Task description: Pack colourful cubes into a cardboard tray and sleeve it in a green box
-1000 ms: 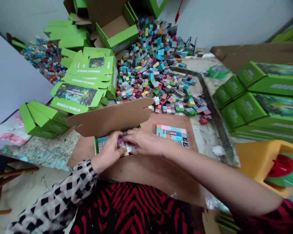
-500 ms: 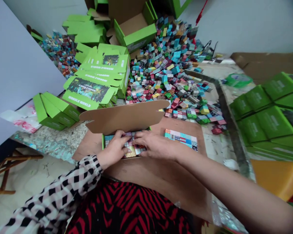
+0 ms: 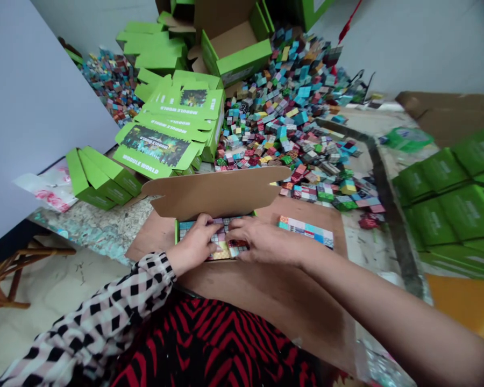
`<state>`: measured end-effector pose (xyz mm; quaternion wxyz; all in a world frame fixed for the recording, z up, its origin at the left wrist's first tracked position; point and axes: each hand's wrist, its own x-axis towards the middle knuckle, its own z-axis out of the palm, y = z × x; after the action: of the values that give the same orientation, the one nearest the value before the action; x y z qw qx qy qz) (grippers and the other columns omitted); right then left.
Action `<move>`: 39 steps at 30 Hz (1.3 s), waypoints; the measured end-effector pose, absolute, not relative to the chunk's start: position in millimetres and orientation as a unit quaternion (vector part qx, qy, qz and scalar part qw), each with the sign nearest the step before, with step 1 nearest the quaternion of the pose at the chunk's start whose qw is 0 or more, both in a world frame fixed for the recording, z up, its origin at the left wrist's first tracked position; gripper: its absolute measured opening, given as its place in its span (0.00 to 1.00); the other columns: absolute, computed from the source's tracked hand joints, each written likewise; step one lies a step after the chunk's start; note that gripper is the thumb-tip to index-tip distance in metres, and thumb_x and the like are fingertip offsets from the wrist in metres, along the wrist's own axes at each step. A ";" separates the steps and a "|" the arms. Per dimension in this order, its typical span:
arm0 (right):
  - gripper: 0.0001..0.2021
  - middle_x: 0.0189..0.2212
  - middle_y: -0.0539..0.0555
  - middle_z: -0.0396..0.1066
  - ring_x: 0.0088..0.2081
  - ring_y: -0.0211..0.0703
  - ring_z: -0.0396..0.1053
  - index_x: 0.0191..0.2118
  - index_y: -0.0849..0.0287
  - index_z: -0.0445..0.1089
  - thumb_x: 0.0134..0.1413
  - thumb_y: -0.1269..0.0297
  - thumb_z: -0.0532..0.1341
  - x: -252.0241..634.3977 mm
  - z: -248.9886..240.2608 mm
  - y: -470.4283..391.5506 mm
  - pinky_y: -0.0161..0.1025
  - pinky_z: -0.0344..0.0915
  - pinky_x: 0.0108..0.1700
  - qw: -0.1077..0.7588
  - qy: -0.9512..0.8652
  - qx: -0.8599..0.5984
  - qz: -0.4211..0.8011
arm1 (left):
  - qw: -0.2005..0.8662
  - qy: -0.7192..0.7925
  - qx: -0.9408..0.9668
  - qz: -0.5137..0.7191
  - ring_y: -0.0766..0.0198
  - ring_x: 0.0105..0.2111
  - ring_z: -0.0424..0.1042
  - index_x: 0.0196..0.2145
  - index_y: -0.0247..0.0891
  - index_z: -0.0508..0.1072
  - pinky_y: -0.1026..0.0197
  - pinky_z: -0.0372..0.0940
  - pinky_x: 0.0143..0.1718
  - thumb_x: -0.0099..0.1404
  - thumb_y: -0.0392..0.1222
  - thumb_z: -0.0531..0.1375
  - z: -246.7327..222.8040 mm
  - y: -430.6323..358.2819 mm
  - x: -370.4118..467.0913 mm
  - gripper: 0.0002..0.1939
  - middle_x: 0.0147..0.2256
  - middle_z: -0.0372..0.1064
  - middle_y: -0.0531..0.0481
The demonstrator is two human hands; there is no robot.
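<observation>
patterned cubes (image 3: 222, 252) are being touched by the left hand (image 3: 193, 246) and right hand (image 3: 262, 242) in the open box (image 3: 176, 232) on the brown board (image 3: 274, 285); can't tell if any are being pinched. imo rows could be getting popped up by uneven pressing. box's long axis is running left-right, lid (image 3: 218, 191) standing at the far side.

Plain brown lid (image 3: 218, 192), multicoloured blocks (image 3: 223, 250)

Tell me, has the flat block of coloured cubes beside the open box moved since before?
No, not noticeably. The block of cubes lies in the same spot on the brown sheet, near its far right corner; the camera's whole view has shifted.
</observation>
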<state>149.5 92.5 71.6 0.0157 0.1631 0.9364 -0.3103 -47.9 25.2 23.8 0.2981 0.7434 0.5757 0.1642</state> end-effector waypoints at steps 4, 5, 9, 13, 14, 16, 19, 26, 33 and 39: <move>0.15 0.44 0.57 0.66 0.44 0.48 0.64 0.44 0.58 0.72 0.48 0.70 0.61 150.6 69.8 94.3 0.44 0.60 0.46 0.032 0.935 0.161 -0.314 | 0.298 0.572 0.746 0.166 0.55 0.49 0.60 0.50 0.35 0.68 0.51 0.59 0.55 0.53 0.30 0.63 22.0 25.4 -48.3 0.25 0.47 0.53 0.44; 0.15 0.44 0.57 0.66 0.44 0.48 0.64 0.45 0.58 0.71 0.48 0.70 0.61 150.8 69.4 94.4 0.44 0.60 0.46 0.034 0.936 0.162 -0.312 | 0.298 0.572 0.746 0.168 0.54 0.49 0.60 0.50 0.36 0.68 0.51 0.59 0.55 0.53 0.30 0.63 21.5 25.5 -48.5 0.25 0.47 0.54 0.44; 0.18 0.45 0.58 0.65 0.45 0.49 0.64 0.48 0.58 0.70 0.48 0.70 0.60 151.1 69.9 94.1 0.45 0.60 0.47 0.048 0.934 0.164 -0.313 | 0.298 0.572 0.745 0.172 0.54 0.50 0.60 0.51 0.36 0.68 0.52 0.59 0.56 0.54 0.32 0.64 21.4 25.1 -49.1 0.25 0.47 0.54 0.44; 0.19 0.45 0.58 0.65 0.46 0.50 0.64 0.50 0.57 0.69 0.50 0.69 0.59 150.1 70.4 93.5 0.46 0.60 0.48 0.054 0.928 0.167 -0.329 | 0.302 0.571 0.744 0.170 0.55 0.49 0.60 0.51 0.37 0.68 0.53 0.59 0.55 0.54 0.32 0.63 22.6 23.4 -49.0 0.25 0.47 0.55 0.45; 0.19 0.45 0.58 0.65 0.46 0.50 0.63 0.51 0.56 0.69 0.51 0.69 0.59 150.0 69.5 93.6 0.47 0.60 0.48 0.056 0.927 0.167 -0.330 | 0.301 0.570 0.745 0.173 0.55 0.49 0.61 0.51 0.38 0.68 0.53 0.60 0.54 0.54 0.32 0.63 22.2 23.1 -49.1 0.25 0.47 0.55 0.45; 0.20 0.46 0.58 0.65 0.47 0.51 0.63 0.53 0.55 0.67 0.52 0.68 0.59 150.2 66.2 93.9 0.48 0.60 0.50 0.061 0.927 0.173 -0.327 | 0.298 0.569 0.745 0.181 0.55 0.49 0.60 0.50 0.39 0.68 0.53 0.60 0.54 0.54 0.33 0.64 20.7 22.7 -49.3 0.25 0.47 0.55 0.45; 0.21 0.50 0.59 0.64 0.50 0.52 0.62 0.55 0.53 0.66 0.53 0.68 0.59 151.2 60.9 93.1 0.50 0.59 0.52 0.064 0.926 0.187 -0.321 | 0.301 0.568 0.743 0.187 0.55 0.49 0.60 0.50 0.40 0.69 0.52 0.61 0.53 0.54 0.34 0.65 18.1 22.7 -49.9 0.25 0.47 0.55 0.45; 0.18 0.50 0.60 0.64 0.51 0.52 0.62 0.52 0.56 0.67 0.54 0.70 0.59 149.3 67.8 84.0 0.50 0.59 0.53 0.062 0.935 0.205 -0.284 | 0.307 0.575 0.738 0.172 0.55 0.50 0.61 0.50 0.39 0.69 0.53 0.59 0.55 0.54 0.33 0.64 26.1 21.2 -49.0 0.25 0.48 0.55 0.45; 0.18 0.46 0.58 0.64 0.47 0.51 0.63 0.50 0.56 0.68 0.51 0.70 0.59 150.3 71.9 85.8 0.49 0.60 0.49 0.058 0.938 0.184 -0.289 | 0.307 0.575 0.740 0.164 0.55 0.50 0.60 0.50 0.37 0.69 0.54 0.59 0.55 0.54 0.31 0.61 27.9 21.7 -49.1 0.24 0.47 0.55 0.45; 0.16 0.45 0.58 0.64 0.46 0.51 0.62 0.47 0.59 0.68 0.50 0.71 0.59 148.0 74.5 85.1 0.48 0.59 0.49 0.071 0.937 0.186 -0.287 | 0.311 0.578 0.728 0.198 0.54 0.50 0.61 0.50 0.36 0.69 0.52 0.59 0.55 0.54 0.37 0.64 25.6 20.7 -47.0 0.24 0.47 0.56 0.44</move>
<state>148.0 85.1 74.5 0.0710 0.1862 0.9370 -0.2869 -47.0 20.7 25.6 0.3109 0.7279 0.5781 0.1981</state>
